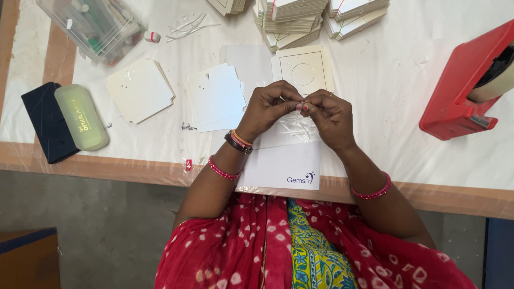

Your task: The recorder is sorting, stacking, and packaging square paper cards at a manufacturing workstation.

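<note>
White loose cards (140,90) lie unbundled toward the bench's left, while mid-bench the left hand (266,107) and right hand (330,115) pinch something too small to identify above a clear sleeve (292,128), banded card stacks (293,21) finished at the far edge.

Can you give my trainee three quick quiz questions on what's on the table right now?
1. True or false: the left hand and right hand meet fingertip to fingertip above a clear plastic sleeve.
2. What lies nearest the table edge, under the wrists?
A. a white card
B. a blue bowl
C. a pair of scissors
3. Fill in: the tape dispenser at the far right is coloured ____.

Key: 1 true; 2 A; 3 red. Whatever the fingertips pinch is too small to identify.
</note>
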